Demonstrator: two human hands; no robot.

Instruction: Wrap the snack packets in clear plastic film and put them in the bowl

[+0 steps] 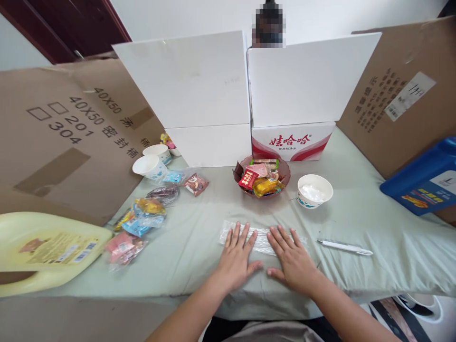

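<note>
At 9 o'clock from the hands: yellow jug (46,249) on its side, then loose snack packets (137,223) on the green cloth (374,228). Left hand (237,259) lies flat, fingers spread, fingertips on a clear plastic bag (261,241). Right hand (294,259) lies flat beside it, fingers spread on the same bag. At 12 o'clock: bowl of snacks (262,178). At 1 o'clock: white cup (315,191). At 3 o'clock: white pen (345,247).

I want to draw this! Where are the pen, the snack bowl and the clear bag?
pen (345,247), head view, middle of its white barrel
snack bowl (286,169), head view, right rim
clear bag (262,240), head view, bare plastic between the hands
</note>
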